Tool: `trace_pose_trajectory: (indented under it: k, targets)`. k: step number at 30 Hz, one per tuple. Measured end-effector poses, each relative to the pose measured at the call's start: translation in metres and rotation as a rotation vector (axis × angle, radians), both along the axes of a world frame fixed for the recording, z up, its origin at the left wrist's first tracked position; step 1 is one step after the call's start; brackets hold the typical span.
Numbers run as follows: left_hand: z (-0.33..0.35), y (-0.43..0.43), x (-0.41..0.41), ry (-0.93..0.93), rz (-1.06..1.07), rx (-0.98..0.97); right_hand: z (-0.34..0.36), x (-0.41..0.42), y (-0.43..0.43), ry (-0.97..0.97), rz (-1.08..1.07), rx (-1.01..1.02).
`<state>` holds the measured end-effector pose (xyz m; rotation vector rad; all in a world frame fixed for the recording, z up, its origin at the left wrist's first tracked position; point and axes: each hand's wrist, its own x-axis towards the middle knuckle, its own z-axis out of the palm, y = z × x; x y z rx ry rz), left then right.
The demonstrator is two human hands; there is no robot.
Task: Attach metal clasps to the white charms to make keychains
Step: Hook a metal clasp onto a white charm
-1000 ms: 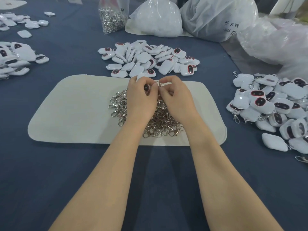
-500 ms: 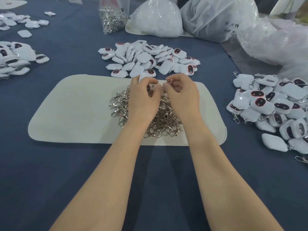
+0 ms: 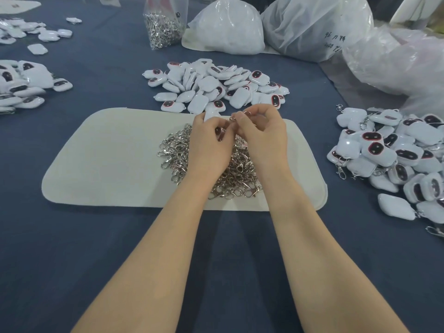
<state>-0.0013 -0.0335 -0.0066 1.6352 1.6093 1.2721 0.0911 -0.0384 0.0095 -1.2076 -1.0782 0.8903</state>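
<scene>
Two bare forearms reach from the near edge over the dark blue worktop point(image 3: 72, 248) and converge, so that the two hands meet above the far half of one pale mat point(image 3: 108, 164). The left hand point(image 3: 209, 145) lies back-up, its fingers curled. Its grip is closed round one white charm point(image 3: 211, 114), whose white end shows past the knuckles and whose dark face shows under the fingertips. The right hand point(image 3: 264, 135) touches it from the right, its fingers bent inward. Its grip pinches one metal clasp point(image 3: 240, 115) between thumb and forefinger, right at the charm's edge. Whether the clasp is already hooked on cannot be told.

Beneath both hands, on the mat, lies one heap of clasps point(image 3: 177, 152), too many to count.

To the right sits one pile of keychains point(image 3: 396, 152), charms with clasps fitted. To the left is another pile of white charms point(image 3: 24, 85). Just beyond the mat's far edge lies one heap of loose charms point(image 3: 216, 85), near the hands.

Farther off stands one clear bag of clasps point(image 3: 163, 27), and to its right are three bulging plastic bags point(image 3: 225, 27). A scatter of charms point(image 3: 48, 34) lies at the far left.
</scene>
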Motion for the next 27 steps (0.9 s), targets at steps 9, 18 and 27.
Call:
trace_pose_trajectory:
  k: [9,18,27]
  targets:
    - [0.0029,0.0019,-0.0043,-0.081,0.049,-0.014,-0.0022,-0.0006,0.0013,-0.002,-0.026,0.012]
    - [0.0022,0.0,-0.0033,-0.024,0.059,0.008,-0.0035,-0.0036,0.0011,-0.085,-0.018,0.004]
    - [0.0027,0.0008,-0.0043,0.037,0.093,-0.006,-0.0036,-0.0063,0.0003,-0.102,-0.043,0.038]
